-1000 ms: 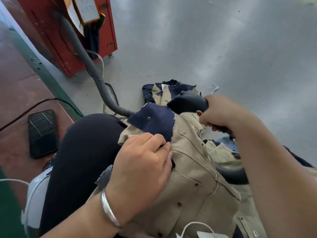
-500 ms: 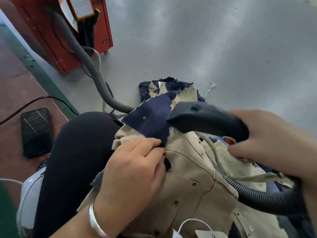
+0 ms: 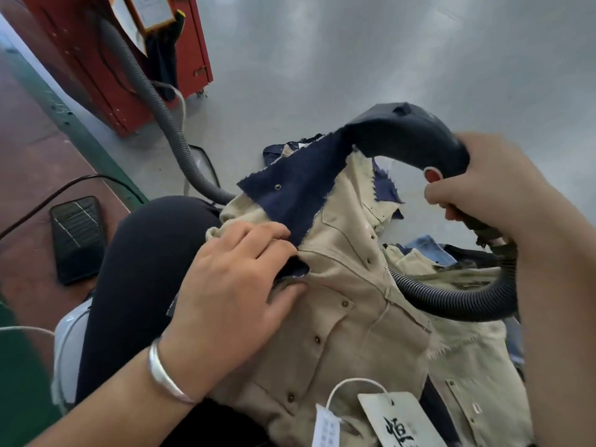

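**A:** Where's the beige jacket [image 3: 348, 333]?

**B:** Spread over the person's lap, front up with its snap studs showing. It lies partly on the black-clad leg [image 3: 138, 269].

**A:** And the left hand [image 3: 232, 285]?

**B:** Flat on the cloth near the collar, pressing it down. The fingers [image 3: 267, 233] are loosely stretched, not clenched. The bottom corner of the navy flap [image 3: 290, 188] peeks out between forefinger and thumb. There's a silver bangle [image 3: 164, 372] on the wrist.

**A:** Right hand [image 3: 493, 195]?

**B:** Wrapped tight round the handle of the black nozzle [image 3: 409, 137], fingers curled under it. The nozzle's tip meets the top edge of that navy flap. Its ribbed hose [image 3: 451, 301] loops down from the handle and lies across the jacket's right side.

**A:** Anything else in front?

**B:** A white hang tag [image 3: 393, 421] on a cord, resting at the jacket's lower edge.

**A:** And further out?

**B:** A dark phone [image 3: 77, 237] lies on the reddish floor to the left. A grey hose [image 3: 161, 117] runs down past a red cabinet [image 3: 106, 69] across the grey floor [image 3: 354, 59].
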`<action>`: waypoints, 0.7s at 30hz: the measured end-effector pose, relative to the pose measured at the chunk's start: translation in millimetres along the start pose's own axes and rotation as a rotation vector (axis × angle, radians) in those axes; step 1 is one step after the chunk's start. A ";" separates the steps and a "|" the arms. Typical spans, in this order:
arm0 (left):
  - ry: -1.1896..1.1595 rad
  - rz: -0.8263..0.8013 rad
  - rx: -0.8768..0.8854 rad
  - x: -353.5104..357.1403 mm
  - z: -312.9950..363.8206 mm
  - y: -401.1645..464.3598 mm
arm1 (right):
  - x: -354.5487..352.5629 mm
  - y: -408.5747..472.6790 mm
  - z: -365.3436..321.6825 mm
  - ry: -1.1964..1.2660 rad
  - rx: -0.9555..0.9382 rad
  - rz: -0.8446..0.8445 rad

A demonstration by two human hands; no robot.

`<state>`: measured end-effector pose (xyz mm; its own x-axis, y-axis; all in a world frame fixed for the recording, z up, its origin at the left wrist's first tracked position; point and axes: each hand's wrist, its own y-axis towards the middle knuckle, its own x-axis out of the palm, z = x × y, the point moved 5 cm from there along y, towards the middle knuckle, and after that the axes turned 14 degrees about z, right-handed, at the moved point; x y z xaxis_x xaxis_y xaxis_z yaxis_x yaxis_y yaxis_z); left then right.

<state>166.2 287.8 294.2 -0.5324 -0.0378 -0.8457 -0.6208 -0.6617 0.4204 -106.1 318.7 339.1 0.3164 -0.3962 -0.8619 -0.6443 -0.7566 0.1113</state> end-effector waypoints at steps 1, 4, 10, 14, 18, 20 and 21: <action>0.001 -0.005 -0.003 0.0 -2.9 3.7 | -7.1 3.1 13.1 0.003 0.048 0.044; 0.010 -0.033 -0.010 1.0 -3.8 8.8 | -32.2 12.9 55.3 0.077 0.260 0.173; 0.095 -0.018 -0.052 -0.8 -15.6 25.3 | -50.8 -15.8 92.6 0.157 0.311 0.089; 0.246 -0.051 -0.144 -8.8 -29.8 51.0 | -48.3 -49.4 94.6 -0.081 0.003 0.034; 0.120 0.114 0.053 -29.0 19.3 33.0 | -57.8 -77.7 93.9 -0.086 -0.104 -0.008; -0.051 0.140 0.188 -28.1 56.3 5.8 | -58.9 -88.4 80.3 -0.117 -0.190 -0.045; -0.103 0.085 0.234 -21.5 70.4 -6.0 | -60.3 -92.9 70.9 -0.134 -0.183 -0.054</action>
<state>140.9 345.3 333.0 -0.6366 -0.0020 -0.7712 -0.6810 -0.4679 0.5633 -114.8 449.7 345.6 0.2438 -0.2889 -0.9258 -0.4876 -0.8617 0.1404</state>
